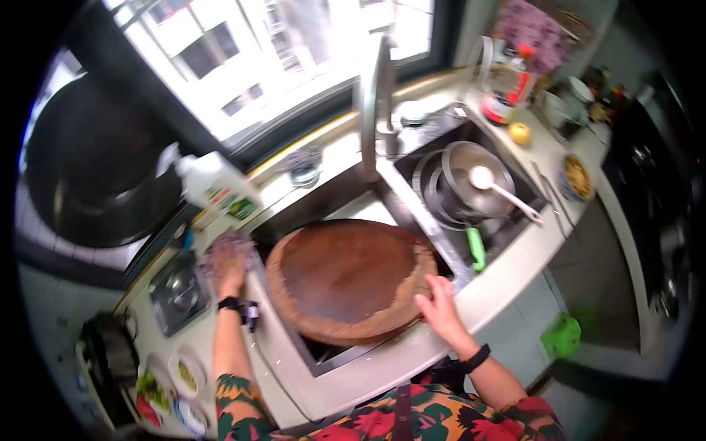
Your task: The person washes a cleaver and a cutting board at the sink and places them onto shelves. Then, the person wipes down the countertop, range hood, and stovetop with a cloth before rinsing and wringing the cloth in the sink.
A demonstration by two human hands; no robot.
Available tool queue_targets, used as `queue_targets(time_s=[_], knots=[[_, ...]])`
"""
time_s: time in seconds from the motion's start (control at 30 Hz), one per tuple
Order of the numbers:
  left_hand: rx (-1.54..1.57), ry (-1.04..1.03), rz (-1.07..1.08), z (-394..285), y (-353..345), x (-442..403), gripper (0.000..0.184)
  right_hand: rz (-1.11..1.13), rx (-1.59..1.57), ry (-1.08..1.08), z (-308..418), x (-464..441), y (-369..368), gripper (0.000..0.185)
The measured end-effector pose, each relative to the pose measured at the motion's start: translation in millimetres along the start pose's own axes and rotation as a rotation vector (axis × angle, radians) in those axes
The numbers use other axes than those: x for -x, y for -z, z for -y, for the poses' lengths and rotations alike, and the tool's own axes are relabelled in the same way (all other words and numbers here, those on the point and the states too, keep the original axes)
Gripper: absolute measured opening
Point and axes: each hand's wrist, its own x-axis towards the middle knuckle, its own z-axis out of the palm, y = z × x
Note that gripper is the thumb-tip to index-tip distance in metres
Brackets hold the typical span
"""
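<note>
A thick round wooden chopping board (349,268) lies over the left sink basin (312,362), its face dark and its rim rough and lighter. My right hand (446,314) is at the board's right edge, fingers stretched out and thumb apart, not wrapped round it. On the counter left of the sink, my left hand (229,266) is on a bunched purple patterned cloth (243,244), its fingers closed into the fabric. The fingertips are blurred. Beside that hand is a metal tray (165,298) with something shiny in it.
Pots (452,165), a white-headed ladle (507,198) and a green handle (476,248) fill the right basin. A tall faucet (373,103) rises behind. A white jug (220,185) stands near the window; a large wok (99,169) is at left. Bowls of food (185,373) sit lower left.
</note>
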Motion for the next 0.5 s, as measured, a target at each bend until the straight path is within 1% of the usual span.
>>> queue_targets(time_s=[0.03,0.07,0.1,0.13,0.17,0.2,0.23,0.3,0.37,0.43,0.5], knots=[[-0.067,-0.088,0.015,7,1,-14,0.06,0.018,-0.024,-0.032,4,1,2,0.053],[-0.004,-0.118,-0.002,17,-5,-33,0.059,0.013,-0.003,-0.028,4,2,0,0.052],[-0.07,-0.085,0.019,7,8,-34,0.057,0.019,-0.006,-0.035,10,2,2,0.05],[0.018,-0.105,0.03,7,11,-37,0.056,0.014,-0.018,-0.012,7,2,0,0.049],[0.06,-0.051,-0.005,-1,16,-28,0.056,-0.01,0.037,0.015,1,2,-4,0.048],[0.103,-0.063,-0.072,0,14,-19,0.056,-0.024,0.038,0.025,1,3,-5,0.047],[0.149,-0.062,-0.057,-2,16,-5,0.056,-0.035,0.032,0.045,2,3,-6,0.046],[0.07,-0.116,-0.035,-2,10,25,0.058,-0.051,0.035,0.04,4,2,-6,0.045],[0.07,-0.205,-0.127,19,-25,53,0.059,-0.05,0.022,0.042,4,3,-7,0.044],[0.116,-0.237,-0.062,6,-20,117,0.059,-0.055,0.055,0.045,2,2,-7,0.043],[0.155,-0.335,-0.006,1,-26,174,0.061,-0.05,0.03,0.05,2,3,-6,0.044]])
